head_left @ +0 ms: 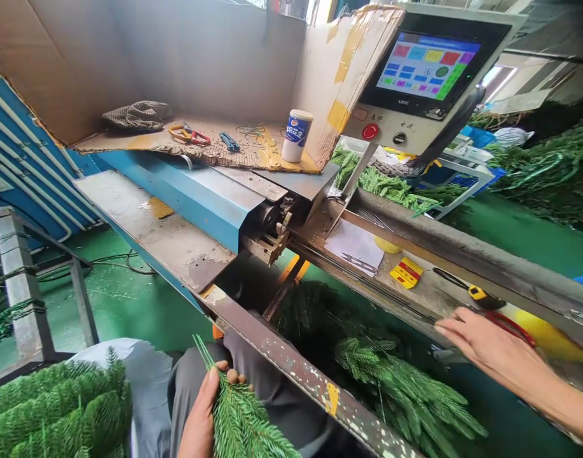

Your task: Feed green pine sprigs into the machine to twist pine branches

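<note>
The blue machine [191,197] fills the middle of your view, and you sit close under it with its feed head [269,238] just ahead, probably so both hands can reach it. The cardboard screen [129,57] stands around its back like a guard, and its flap serves as a shelf. The touchscreen panel [427,67] tilts towards you, with a red button [370,131] below it that looks easy to hit. A pile of green branches [396,381] lies under the rusty rail [295,369], and another heap [57,407] sits by your left knee, near your left hand [200,413]. That hand's fingers are closed round the sprig bundle [243,420] low over your lap, wire stem ends pointing up, likely to keep the stems lined up. Your right hand [482,346] lies palm down over the near edge of the steel tabletop [429,292] with its fingers stretched almost flat and nothing in them. It is just beside a red-handled tool [510,327], though I cannot tell if it touches it. Further along the tabletop lie a yellow-handled cutter [477,294], a white paper [355,245] and a yellow card [405,272]. The shelf holds a folded cloth [136,116], a can [295,135] and scissors [189,135], parked away from the moving parts. The tabletop is scuffed, worn metal. The floor [129,305] is green and littered with needles, and more greenery is stacked in the room beyond.
</note>
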`<state>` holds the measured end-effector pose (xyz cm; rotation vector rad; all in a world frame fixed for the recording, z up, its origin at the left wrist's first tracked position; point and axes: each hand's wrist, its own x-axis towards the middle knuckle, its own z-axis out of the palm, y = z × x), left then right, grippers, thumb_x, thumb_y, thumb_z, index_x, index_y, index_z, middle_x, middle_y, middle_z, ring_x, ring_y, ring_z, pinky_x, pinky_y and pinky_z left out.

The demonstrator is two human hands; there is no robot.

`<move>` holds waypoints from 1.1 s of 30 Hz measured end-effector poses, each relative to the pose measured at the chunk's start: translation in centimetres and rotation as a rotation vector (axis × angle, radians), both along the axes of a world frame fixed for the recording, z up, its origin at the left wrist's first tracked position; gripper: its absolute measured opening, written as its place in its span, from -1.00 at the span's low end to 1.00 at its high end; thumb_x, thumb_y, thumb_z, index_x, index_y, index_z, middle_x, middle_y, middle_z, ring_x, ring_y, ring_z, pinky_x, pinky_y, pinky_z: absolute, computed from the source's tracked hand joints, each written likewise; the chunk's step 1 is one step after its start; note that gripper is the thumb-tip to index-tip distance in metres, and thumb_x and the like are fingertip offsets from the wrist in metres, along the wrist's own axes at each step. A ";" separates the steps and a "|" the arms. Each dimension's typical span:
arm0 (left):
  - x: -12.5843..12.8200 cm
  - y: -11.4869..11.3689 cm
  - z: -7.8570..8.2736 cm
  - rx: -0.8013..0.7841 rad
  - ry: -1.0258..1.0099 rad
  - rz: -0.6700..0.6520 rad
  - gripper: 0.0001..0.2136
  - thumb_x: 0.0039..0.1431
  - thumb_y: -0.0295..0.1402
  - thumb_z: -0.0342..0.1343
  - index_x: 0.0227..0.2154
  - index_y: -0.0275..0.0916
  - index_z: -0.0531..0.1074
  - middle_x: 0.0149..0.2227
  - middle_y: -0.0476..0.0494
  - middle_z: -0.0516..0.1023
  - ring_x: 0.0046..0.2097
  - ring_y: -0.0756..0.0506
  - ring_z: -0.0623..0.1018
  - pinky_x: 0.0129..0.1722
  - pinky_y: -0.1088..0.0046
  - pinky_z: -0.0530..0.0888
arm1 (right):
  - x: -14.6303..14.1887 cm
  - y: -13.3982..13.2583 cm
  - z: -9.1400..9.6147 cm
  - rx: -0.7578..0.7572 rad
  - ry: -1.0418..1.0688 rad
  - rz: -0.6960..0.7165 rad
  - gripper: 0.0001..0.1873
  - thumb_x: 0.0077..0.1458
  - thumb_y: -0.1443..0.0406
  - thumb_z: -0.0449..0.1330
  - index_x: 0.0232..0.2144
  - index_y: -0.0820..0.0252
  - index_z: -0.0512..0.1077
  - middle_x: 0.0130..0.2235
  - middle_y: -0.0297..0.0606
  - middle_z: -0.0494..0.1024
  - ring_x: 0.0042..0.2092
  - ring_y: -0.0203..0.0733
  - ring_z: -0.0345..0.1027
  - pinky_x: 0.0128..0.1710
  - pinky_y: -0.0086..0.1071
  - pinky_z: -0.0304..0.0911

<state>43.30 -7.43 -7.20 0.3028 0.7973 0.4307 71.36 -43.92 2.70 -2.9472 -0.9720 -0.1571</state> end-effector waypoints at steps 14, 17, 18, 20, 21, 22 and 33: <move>0.0 0.8 1.0 0.033 0.014 0.066 -0.83 -0.09 -0.39 0.29 -0.39 -0.17 0.46 -0.56 0.01 0.50 -0.24 -0.21 0.59 -0.15 0.14 0.50 | 5.5 27.9 1.2 0.211 0.161 0.393 -0.81 0.13 0.36 0.06 -0.27 0.21 0.47 -0.34 -0.23 0.48 -0.28 -0.18 0.37 -0.24 -0.36 0.26; -0.3 0.7 1.3 -0.007 0.036 0.067 -0.79 -0.10 -0.40 0.28 -0.34 -0.19 0.45 -0.49 -0.02 0.51 -0.19 -0.24 0.57 -0.13 0.08 0.48 | 5.1 29.9 1.9 0.196 0.123 0.372 -0.83 0.13 0.37 0.08 -0.32 0.21 0.48 -0.34 -0.19 0.46 -0.28 -0.13 0.37 -0.27 -0.33 0.25; -0.2 0.6 1.4 -0.013 0.048 0.061 -0.78 -0.10 -0.39 0.28 -0.32 -0.19 0.45 -0.47 -0.04 0.52 -0.18 -0.25 0.57 -0.13 0.07 0.48 | 4.7 30.5 2.2 0.209 0.113 0.356 -0.83 0.14 0.37 0.08 -0.32 0.22 0.49 -0.33 -0.17 0.46 -0.26 -0.11 0.37 -0.25 -0.31 0.25; 0.0 0.4 1.4 -0.006 0.047 0.053 -0.76 -0.10 -0.35 0.29 -0.31 -0.20 0.46 -0.45 -0.05 0.52 -0.17 -0.25 0.56 -0.14 0.08 0.48 | 3.9 31.7 2.3 0.260 0.102 0.325 -0.80 0.16 0.36 0.07 -0.23 0.23 0.47 -0.26 -0.14 0.47 -0.20 -0.09 0.37 -0.18 -0.29 0.26; 0.1 0.4 1.3 0.003 0.025 0.054 -0.76 -0.11 -0.32 0.30 -0.33 -0.19 0.47 -0.47 -0.05 0.52 -0.17 -0.25 0.56 -0.14 0.09 0.48 | 3.3 32.3 2.1 0.287 0.098 0.311 -0.76 0.17 0.36 0.04 -0.15 0.24 0.44 -0.22 -0.14 0.47 -0.17 -0.10 0.37 -0.14 -0.30 0.26; 0.2 0.3 1.1 0.011 -0.006 0.058 -0.76 -0.13 -0.30 0.31 -0.35 -0.18 0.48 -0.49 -0.04 0.51 -0.17 -0.24 0.56 -0.13 0.11 0.48 | 2.8 32.7 1.7 0.327 0.106 0.296 -0.71 0.19 0.36 0.01 -0.06 0.25 0.39 -0.16 -0.13 0.47 -0.12 -0.13 0.36 -0.09 -0.32 0.25; 0.0 0.4 -0.5 0.016 -0.103 0.077 -0.80 -0.11 -0.24 0.30 -0.39 -0.18 0.52 -0.57 -0.05 0.48 -0.20 -0.24 0.57 -0.11 0.11 0.46 | -0.2 33.4 -3.5 0.868 0.595 0.253 -0.12 0.14 0.02 0.11 0.30 0.13 -0.29 0.29 -0.17 -0.09 0.29 -0.12 -0.27 0.26 -0.08 -0.22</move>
